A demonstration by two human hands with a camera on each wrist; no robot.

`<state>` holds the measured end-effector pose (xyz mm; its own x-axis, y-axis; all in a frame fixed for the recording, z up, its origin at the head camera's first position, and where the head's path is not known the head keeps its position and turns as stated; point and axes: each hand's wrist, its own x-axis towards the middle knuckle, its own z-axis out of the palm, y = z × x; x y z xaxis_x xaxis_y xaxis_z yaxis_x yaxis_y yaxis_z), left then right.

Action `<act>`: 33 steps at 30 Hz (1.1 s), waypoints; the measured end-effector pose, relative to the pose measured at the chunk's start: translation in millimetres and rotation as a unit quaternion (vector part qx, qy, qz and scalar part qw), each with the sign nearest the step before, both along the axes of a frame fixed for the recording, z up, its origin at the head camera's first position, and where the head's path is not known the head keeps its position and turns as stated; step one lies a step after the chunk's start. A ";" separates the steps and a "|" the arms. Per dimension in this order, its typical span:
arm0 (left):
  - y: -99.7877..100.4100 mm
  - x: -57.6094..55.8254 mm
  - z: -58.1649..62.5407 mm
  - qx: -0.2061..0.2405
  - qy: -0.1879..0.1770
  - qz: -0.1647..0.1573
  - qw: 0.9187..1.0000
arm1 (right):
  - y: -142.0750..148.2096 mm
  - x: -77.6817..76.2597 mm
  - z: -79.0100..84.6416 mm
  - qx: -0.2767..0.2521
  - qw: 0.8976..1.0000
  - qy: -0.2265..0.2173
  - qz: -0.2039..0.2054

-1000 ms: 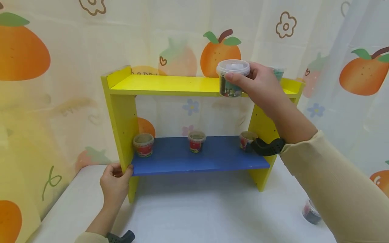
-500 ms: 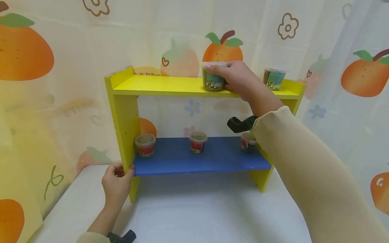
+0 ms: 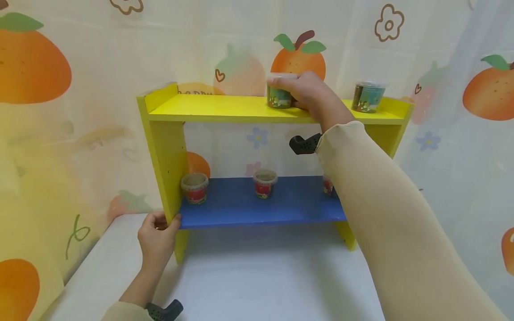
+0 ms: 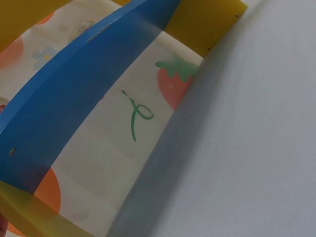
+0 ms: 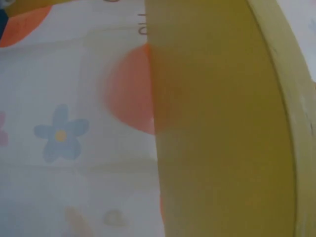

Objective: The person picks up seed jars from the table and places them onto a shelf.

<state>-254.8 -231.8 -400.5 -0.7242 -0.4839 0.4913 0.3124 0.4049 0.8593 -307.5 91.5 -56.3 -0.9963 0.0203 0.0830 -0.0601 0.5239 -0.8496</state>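
My right hand (image 3: 317, 96) grips a small clear plastic tub (image 3: 279, 98) with a green picture label, thumb near its lid. The tub is upright at the yellow top board (image 3: 217, 106) of a small shelf unit, around its middle. My left hand (image 3: 157, 238) holds the unit's left side panel (image 3: 162, 156) low down, thumb at the front by the blue board's corner. At the top board's right end stands a second green-labelled tub (image 3: 368, 97). Only a sliver of fingers shows at the left wrist view's edge; no hand appears in the right wrist view.
On the blue lower board (image 3: 229, 214) stand red-labelled tubs at the left (image 3: 195, 188) and middle (image 3: 265, 183). A third tub (image 3: 328, 186) at the right is partly behind my sleeve. The unit stands on a white table (image 3: 249, 276) before a fruit-print curtain (image 3: 100, 133).
My right hand has carried the tub left and back, from in front of the top board onto its middle. The left hand keeps its hold. The head view has shifted slightly.
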 end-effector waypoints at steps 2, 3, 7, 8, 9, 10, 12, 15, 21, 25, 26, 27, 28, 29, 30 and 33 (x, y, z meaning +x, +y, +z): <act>-0.5 0.4 1.1 -0.001 0.001 0.003 1.000 | -1.2 -0.7 0.2 0.028 1.000 0.002 -0.013; -1.0 0.4 1.8 0.000 0.003 0.005 1.000 | -1.9 -0.8 0.1 0.039 0.999 0.005 -0.017; -2.4 -0.2 5.2 -0.003 0.006 0.008 1.000 | -4.9 -0.1 0.9 0.067 0.997 0.013 -0.030; -2.7 -0.5 5.8 -0.004 0.006 0.007 1.000 | -5.5 0.1 1.2 0.066 0.997 0.014 -0.031; -2.4 -0.6 6.6 -0.007 0.003 0.008 1.000 | -5.9 0.2 1.7 0.068 0.997 0.014 -0.033; -2.5 -0.5 7.2 -0.008 0.001 0.007 1.000 | -6.2 0.4 2.1 0.067 0.997 0.013 -0.035; -2.5 -0.2 8.1 -0.009 -0.001 0.004 1.000 | -6.5 0.7 2.8 0.062 0.997 0.010 -0.036; -2.9 -1.4 7.6 -0.007 0.002 0.002 1.000 | -5.5 1.1 3.1 0.056 0.998 0.008 -0.034; -3.0 -2.4 6.7 -0.005 0.010 -0.005 1.000 | -4.7 2.3 2.1 0.052 0.998 0.018 -0.033; -2.6 -1.9 5.8 -0.002 0.013 -0.002 1.000 | -3.1 5.4 -0.2 0.082 0.995 0.036 -0.034; -2.3 -2.0 4.9 0.000 0.013 -0.002 1.000 | -1.8 5.8 -1.7 0.092 0.994 0.045 -0.037; -2.0 -2.0 3.7 0.000 0.011 -0.002 1.000 | 0.0 6.8 -3.7 0.101 0.993 0.054 -0.039; -1.9 -1.8 2.5 0.002 0.010 -0.004 1.000 | 2.0 8.7 -5.5 0.111 0.991 0.062 -0.040; -1.5 -1.9 1.1 0.002 0.008 -0.005 1.000 | 4.1 10.6 -7.6 0.117 0.990 0.069 -0.041; -1.1 -1.8 -0.3 0.002 0.005 -0.005 1.000 | 6.4 12.7 -9.9 0.123 0.989 0.076 -0.041; -0.6 -2.4 -1.8 0.000 0.005 -0.003 1.000 | 12.4 20.6 -14.2 0.134 0.985 0.099 -0.038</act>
<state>-257.3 -232.4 -402.4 -0.7223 -0.4803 0.4976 0.3227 0.4023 0.8567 -286.8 103.9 -70.5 -0.9568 0.0445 0.2873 -0.1625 0.7375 -0.6555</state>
